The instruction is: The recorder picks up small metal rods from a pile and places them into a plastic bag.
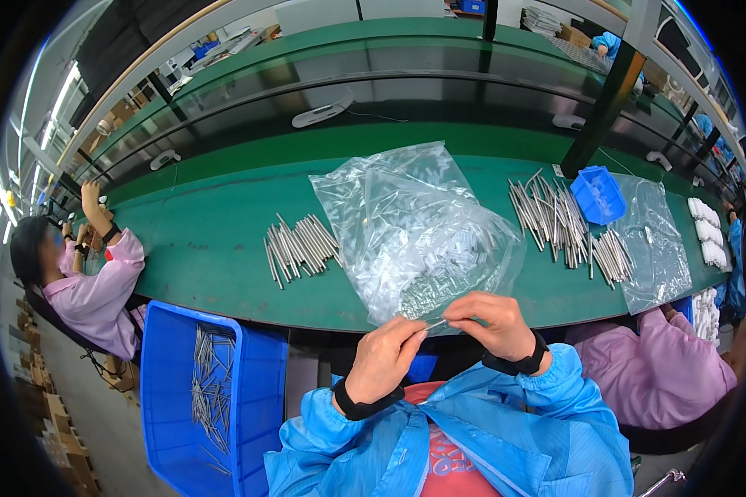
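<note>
My left hand (381, 356) pinches a short, thin metal tube (433, 325) at the table's front edge. Closed at the tube's other end is my right hand (499, 327), its fingertips together; any small part between them is too small to make out. Just beyond both hands lies a large clear plastic bag (389, 195), holding many small whitish translucent pieces (439, 257). To its left is a loose row of metal tubes (300, 247). More tubes (549, 214) lie to the right of the bag, with a smaller bunch (612, 258) beside them.
A blue bin (191, 311) with scattered tubes stands at lower left. A small blue tray (598, 195) and a flat clear bag (651, 248) lie at right, near white bundles (708, 232). People in pink sit on both sides. A dark post (603, 112) rises behind.
</note>
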`<state>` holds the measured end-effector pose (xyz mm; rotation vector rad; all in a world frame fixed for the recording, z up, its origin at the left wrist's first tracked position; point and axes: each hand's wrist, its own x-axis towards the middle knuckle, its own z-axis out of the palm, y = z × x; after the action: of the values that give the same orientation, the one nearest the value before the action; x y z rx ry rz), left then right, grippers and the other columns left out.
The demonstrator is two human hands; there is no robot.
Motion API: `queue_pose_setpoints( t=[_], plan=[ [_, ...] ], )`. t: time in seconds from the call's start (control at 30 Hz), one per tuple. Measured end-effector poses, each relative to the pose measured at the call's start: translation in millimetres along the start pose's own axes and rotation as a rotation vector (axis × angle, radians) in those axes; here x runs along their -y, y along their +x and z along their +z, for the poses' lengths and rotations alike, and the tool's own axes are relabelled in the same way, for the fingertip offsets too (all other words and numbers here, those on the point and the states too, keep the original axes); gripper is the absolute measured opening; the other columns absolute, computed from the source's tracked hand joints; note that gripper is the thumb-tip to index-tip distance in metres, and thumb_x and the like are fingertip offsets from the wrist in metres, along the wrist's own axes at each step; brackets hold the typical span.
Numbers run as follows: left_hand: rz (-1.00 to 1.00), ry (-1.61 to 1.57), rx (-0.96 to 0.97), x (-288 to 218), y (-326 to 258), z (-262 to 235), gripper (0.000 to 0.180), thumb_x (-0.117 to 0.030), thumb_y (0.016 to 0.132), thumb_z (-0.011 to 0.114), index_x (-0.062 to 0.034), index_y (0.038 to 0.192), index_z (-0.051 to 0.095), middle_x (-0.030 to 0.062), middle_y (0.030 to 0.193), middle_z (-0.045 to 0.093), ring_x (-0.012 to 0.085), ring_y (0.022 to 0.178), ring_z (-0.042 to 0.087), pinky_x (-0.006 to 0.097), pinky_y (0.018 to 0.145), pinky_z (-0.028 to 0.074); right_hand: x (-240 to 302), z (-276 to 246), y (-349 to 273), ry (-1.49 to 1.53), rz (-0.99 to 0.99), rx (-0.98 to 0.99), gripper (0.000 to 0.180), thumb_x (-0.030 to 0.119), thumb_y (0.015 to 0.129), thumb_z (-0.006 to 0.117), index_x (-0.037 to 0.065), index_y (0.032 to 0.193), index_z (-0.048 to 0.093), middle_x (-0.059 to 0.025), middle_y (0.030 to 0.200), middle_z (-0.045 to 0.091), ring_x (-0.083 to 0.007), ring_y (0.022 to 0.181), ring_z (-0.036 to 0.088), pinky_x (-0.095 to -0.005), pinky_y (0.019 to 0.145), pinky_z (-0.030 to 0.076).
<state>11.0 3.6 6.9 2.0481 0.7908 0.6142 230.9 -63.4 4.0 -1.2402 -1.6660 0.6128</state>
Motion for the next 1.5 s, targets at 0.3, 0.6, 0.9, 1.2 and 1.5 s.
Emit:
queue_pose_setpoints(
  t=[0.3,0.6,0.9,1.2,1.5],
  plan=[
    [-0.06,-0.156,0.128,4,1,-4,0.021,-0.011,0.096,0.061,0.0052,0.108,0.067,0.0166,0.09,0.068,0.0253,0.077,0.064,0.034,0.071,0.05,1,5,1,-0.022,-0.036,0.05,0.019,0.005,0.082,0.076,0.002,0.1,0.073,-0.0118,0.093,0.073,-0.0268,0.084,0.072,-0.0333,0.071,0.057],
    [-0.029,-0.085,0.115,6,-2,-7,0.018,-0.009,0.095,0.062,0.0032,0.106,0.069,0.016,0.087,0.067,0.0271,0.074,0.064,0.035,0.069,0.049,3,8,-1,-0.05,-0.032,0.056,0.015,0.007,0.082,0.076,0.003,0.096,0.073,-0.011,0.089,0.073,-0.0268,0.079,0.071,-0.0337,0.068,0.056],
    [0.047,0.027,0.131,-1,4,-1,0.015,-0.007,0.092,0.063,0.0012,0.101,0.071,0.0174,0.078,0.062,0.0337,0.07,0.061,0.039,0.065,0.047,-6,9,-13,-0.087,-0.085,0.083,0.011,0.01,0.085,0.074,0.002,0.092,0.071,-0.0112,0.087,0.072,-0.0285,0.079,0.07,-0.0364,0.069,0.056],
    [0.135,0.166,0.178,-1,0,24,0.014,-0.01,0.09,0.065,-0.0041,0.1,0.072,0.0142,0.079,0.064,0.0357,0.072,0.064,0.042,0.062,0.05,-12,11,-47,-0.182,-0.091,0.086,0.015,0.012,0.088,0.069,0.002,0.098,0.068,-0.0108,0.086,0.068,-0.0305,0.079,0.067,-0.0392,0.067,0.054],
    [0.059,0.169,-0.365,10,-12,-54,0.032,-0.001,0.085,0.065,0.002,0.117,0.065,0.0182,0.112,0.063,0.0302,0.098,0.064,0.037,0.083,0.051,5,-83,-57,-0.507,0.244,-0.504,0.01,0.008,0.085,0.071,0.003,0.093,0.072,-0.0132,0.084,0.071,-0.0249,0.073,0.069,-0.035,0.065,0.055]
  ],
)
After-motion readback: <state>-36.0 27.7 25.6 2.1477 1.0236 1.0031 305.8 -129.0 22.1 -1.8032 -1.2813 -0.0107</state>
